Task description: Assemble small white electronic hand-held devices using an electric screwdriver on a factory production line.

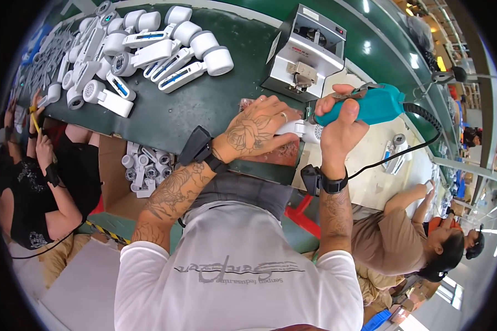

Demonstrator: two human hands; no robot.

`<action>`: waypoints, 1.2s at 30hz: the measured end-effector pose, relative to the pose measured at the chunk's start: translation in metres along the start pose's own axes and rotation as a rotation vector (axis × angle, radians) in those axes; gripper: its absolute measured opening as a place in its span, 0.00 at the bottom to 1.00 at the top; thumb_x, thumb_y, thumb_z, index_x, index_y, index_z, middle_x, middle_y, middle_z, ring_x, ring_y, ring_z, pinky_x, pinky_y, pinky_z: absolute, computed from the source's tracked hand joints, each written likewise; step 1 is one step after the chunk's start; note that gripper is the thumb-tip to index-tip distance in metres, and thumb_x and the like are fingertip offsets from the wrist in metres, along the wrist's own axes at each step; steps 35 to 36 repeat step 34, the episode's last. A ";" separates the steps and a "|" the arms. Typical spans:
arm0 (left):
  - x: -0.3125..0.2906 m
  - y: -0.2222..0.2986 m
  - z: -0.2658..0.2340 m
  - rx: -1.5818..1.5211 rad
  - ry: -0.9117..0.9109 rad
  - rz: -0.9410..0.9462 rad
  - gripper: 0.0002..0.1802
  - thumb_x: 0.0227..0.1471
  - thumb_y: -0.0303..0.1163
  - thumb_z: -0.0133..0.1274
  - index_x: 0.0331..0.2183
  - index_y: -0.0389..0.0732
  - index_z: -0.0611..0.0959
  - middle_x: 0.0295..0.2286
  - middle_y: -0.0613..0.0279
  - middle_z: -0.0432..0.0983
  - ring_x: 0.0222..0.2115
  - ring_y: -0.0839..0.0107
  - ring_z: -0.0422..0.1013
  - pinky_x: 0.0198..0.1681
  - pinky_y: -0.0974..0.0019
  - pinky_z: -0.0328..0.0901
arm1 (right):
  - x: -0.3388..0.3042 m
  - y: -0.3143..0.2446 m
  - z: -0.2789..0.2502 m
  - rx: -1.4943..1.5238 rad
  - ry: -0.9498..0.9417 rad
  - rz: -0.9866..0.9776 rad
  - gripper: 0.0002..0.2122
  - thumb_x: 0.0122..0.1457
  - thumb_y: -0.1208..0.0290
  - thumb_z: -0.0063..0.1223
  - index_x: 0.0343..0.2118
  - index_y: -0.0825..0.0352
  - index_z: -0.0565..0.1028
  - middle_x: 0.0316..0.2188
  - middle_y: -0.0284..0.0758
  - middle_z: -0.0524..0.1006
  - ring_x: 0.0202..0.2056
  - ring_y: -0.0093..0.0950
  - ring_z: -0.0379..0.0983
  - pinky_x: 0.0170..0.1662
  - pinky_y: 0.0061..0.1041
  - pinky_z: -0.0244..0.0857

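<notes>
A white handled device [294,129] with a round perforated head lies over a reddish mat [284,156] at the bench edge. My left hand [258,128] is closed over its handle and presses it down, hiding most of it. In my right hand [343,124] is a teal electric screwdriver [378,106], held nearly level with its tip end toward the device's head. My fingers wrap round its front end, and thumb and forefinger lie along a metal lever. The tip itself is hidden behind the hand. From the screwdriver's rear runs a black coiled cord [435,124].
A silver box-shaped machine [306,52] stands just beyond my hands. Many similar white devices [171,47] cover the bench at far left. A cardboard box [116,179] holds several more. One person [38,182] sits at left, another [397,240] at right.
</notes>
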State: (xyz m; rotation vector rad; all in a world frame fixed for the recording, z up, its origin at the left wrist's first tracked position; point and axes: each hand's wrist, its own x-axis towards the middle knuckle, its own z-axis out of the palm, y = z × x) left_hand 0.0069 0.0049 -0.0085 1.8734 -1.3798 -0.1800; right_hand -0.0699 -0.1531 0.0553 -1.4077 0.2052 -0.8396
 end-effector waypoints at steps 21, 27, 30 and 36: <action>-0.001 0.002 0.001 0.117 0.042 0.062 0.25 0.57 0.47 0.55 0.50 0.40 0.79 0.44 0.55 0.74 0.48 0.56 0.67 0.54 0.52 0.62 | -0.002 0.013 -0.002 -0.061 -0.041 0.035 0.24 0.65 0.48 0.57 0.37 0.72 0.71 0.22 0.35 0.70 0.24 0.28 0.69 0.30 0.29 0.66; -0.003 0.002 0.006 0.117 0.137 0.101 0.23 0.57 0.46 0.56 0.48 0.41 0.80 0.43 0.55 0.74 0.47 0.55 0.68 0.53 0.52 0.62 | 0.027 0.003 0.023 0.031 -0.019 -0.035 0.20 0.67 0.57 0.56 0.44 0.74 0.74 0.23 0.32 0.74 0.25 0.23 0.72 0.29 0.22 0.66; -0.003 0.002 0.004 0.079 0.128 0.081 0.22 0.56 0.44 0.56 0.47 0.41 0.80 0.42 0.55 0.74 0.46 0.55 0.68 0.52 0.52 0.63 | 0.048 0.017 0.036 -0.016 -0.048 -0.195 0.17 0.68 0.60 0.55 0.41 0.73 0.74 0.23 0.32 0.75 0.25 0.23 0.72 0.30 0.22 0.66; 0.000 -0.001 0.002 0.058 0.083 0.097 0.21 0.56 0.41 0.57 0.49 0.43 0.80 0.43 0.55 0.75 0.45 0.54 0.69 0.53 0.52 0.63 | 0.054 0.032 0.040 -0.015 -0.056 -0.253 0.15 0.69 0.61 0.53 0.39 0.72 0.73 0.23 0.32 0.75 0.25 0.22 0.72 0.31 0.22 0.66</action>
